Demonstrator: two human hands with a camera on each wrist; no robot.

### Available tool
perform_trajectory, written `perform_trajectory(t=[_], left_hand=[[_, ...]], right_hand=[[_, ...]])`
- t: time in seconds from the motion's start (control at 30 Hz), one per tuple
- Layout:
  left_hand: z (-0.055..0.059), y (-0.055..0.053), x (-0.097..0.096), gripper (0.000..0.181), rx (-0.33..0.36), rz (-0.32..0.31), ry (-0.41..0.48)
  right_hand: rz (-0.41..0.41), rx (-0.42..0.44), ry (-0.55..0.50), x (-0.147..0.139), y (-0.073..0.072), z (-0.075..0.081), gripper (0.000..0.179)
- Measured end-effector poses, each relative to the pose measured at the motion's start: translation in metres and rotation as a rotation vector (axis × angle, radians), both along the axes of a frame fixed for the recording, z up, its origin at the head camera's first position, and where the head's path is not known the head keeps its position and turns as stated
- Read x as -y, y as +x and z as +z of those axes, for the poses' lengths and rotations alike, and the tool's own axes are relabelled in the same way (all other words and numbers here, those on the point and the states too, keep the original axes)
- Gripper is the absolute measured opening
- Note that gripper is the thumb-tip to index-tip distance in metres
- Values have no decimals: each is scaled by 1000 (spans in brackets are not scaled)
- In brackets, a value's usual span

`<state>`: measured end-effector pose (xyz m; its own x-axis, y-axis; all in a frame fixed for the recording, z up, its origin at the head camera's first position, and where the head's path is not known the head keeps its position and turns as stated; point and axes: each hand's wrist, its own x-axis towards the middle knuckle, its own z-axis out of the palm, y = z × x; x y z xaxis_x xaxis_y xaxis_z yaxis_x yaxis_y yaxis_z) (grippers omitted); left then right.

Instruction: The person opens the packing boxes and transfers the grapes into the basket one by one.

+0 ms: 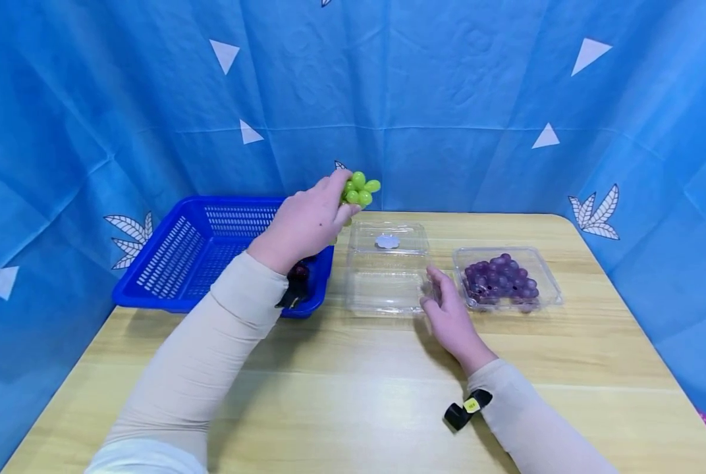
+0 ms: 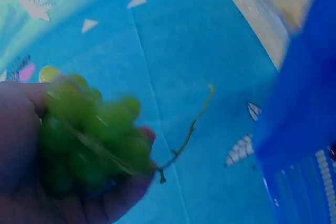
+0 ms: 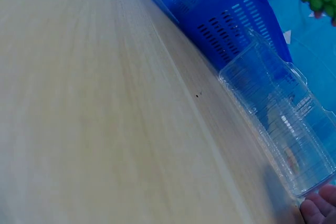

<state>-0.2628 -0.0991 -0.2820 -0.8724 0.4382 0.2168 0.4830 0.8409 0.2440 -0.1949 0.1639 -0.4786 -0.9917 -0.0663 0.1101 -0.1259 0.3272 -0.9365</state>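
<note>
My left hand (image 1: 314, 220) grips a bunch of green grapes (image 1: 361, 191) in the air, over the right end of the blue basket. In the left wrist view the grapes (image 2: 94, 135) lie against the palm with a bare stem (image 2: 184, 142) sticking out. A clear plastic clamshell box (image 1: 382, 286) stands on the table with its lid raised at the back; no fruit shows inside. My right hand (image 1: 450, 316) rests at the box's right side, thumb and fingers apart. In the right wrist view its fingertips (image 3: 315, 208) are by the box's near corner.
Left of the box is the blue plastic basket (image 1: 178, 257), with dark fruit (image 1: 298, 276) partly hidden behind my left wrist. On the right, a clear box (image 1: 545, 276) holds purple grapes (image 1: 498, 280). A blue curtain (image 1: 436, 99) hangs behind the wooden table (image 1: 341, 408).
</note>
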Motion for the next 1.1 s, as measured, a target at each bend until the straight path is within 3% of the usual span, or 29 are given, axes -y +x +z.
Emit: perform_trajectory(t=[0.2, 0.5, 0.67, 0.87, 1.1], left_hand=[[-4, -8, 31, 61, 80, 88, 5], [-17, -12, 101, 78, 249, 304, -1], [-23, -11, 125, 72, 360, 321, -66], [-17, -6, 135, 75, 468, 311, -162], [-17, -8, 148, 70, 544, 336, -173]], right_hand=[[10, 7, -1, -1, 4, -1, 67], [27, 5, 14, -1, 8, 1, 66], [24, 7, 18, -2, 11, 4, 66], [28, 4, 17, -4, 16, 8, 65], [37, 2, 8, -3, 21, 11, 65]])
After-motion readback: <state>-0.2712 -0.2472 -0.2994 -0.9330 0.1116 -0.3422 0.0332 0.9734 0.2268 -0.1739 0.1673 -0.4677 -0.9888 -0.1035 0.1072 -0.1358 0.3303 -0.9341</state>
